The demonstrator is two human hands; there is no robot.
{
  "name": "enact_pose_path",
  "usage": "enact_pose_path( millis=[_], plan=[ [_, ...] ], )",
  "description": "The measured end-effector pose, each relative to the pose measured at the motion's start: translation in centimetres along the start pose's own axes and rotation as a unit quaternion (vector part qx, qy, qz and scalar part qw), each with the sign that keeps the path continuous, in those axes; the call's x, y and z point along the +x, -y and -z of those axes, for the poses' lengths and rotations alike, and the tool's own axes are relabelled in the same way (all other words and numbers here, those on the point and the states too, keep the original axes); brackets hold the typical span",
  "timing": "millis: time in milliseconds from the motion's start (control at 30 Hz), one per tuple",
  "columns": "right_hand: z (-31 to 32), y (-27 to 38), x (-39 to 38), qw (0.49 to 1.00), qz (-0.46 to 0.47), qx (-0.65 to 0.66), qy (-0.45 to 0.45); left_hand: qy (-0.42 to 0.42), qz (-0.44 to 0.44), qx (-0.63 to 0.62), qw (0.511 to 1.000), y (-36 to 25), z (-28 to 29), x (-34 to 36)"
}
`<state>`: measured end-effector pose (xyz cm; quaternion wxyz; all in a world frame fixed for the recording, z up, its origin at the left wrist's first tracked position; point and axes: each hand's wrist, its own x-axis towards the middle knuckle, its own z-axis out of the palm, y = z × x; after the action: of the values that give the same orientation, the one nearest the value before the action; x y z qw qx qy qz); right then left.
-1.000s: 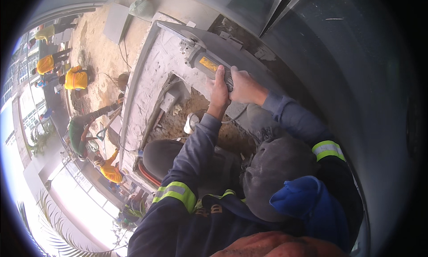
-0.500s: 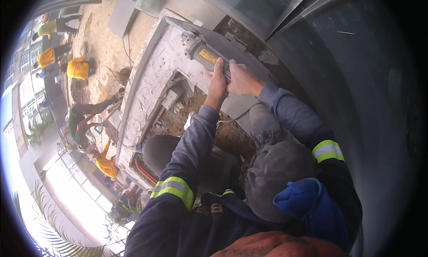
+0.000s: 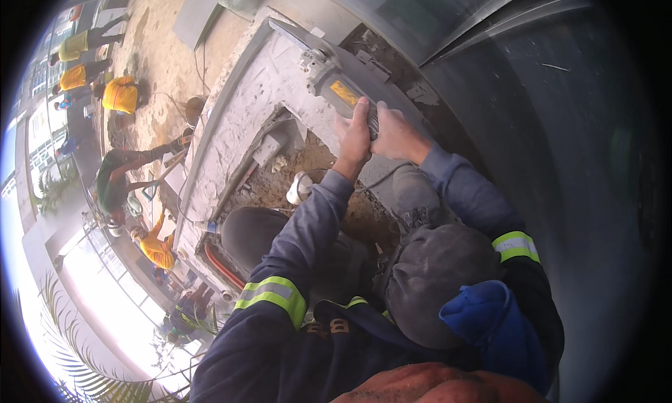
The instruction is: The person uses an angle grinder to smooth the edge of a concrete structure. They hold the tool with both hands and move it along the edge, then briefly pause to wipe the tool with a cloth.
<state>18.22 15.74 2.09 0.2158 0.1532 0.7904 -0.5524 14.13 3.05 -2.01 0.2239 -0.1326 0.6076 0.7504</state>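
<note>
My left hand [image 3: 353,140] and right hand [image 3: 399,140] grip the body of a grey angle grinder [image 3: 336,88] with a yellow label, my left thumb lying along it. Its head rests on or just over the edge of a grey slab [image 3: 287,30] along the plastered ledge [image 3: 238,88]; whether the disc touches cannot be made out. Below my hands is an opening with dirt and rubble [image 3: 266,186], a white fitting [image 3: 299,187], grey pieces and a cable.
Several workers in yellow shirts [image 3: 120,95] and one in green [image 3: 112,182] are at the left on sandy ground. An orange conduit [image 3: 218,266] runs beside my left knee. A dark glossy panel [image 3: 553,151] fills the right. A loose board [image 3: 194,18] lies beyond the ledge.
The grinder and both hands rose slightly, then shifted right along the slab. The view of the surroundings has shifted a little, and the green-shirted worker has changed posture slightly.
</note>
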Motion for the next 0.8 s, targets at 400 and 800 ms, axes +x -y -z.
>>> enact_pose_path(
  millis=[400, 800],
  plan=[
    [-0.8, -1.5, 0.8, 0.999, 0.037, 0.011, -0.032, -0.002, -0.01, 0.022, 1.0, -0.3, -0.4, 0.1],
    [-1.2, -0.3, 2.4, 0.998, 0.042, -0.017, -0.045, -0.022, -0.005, 0.02, 1.0, -1.8, -0.2, 1.1]
  ],
)
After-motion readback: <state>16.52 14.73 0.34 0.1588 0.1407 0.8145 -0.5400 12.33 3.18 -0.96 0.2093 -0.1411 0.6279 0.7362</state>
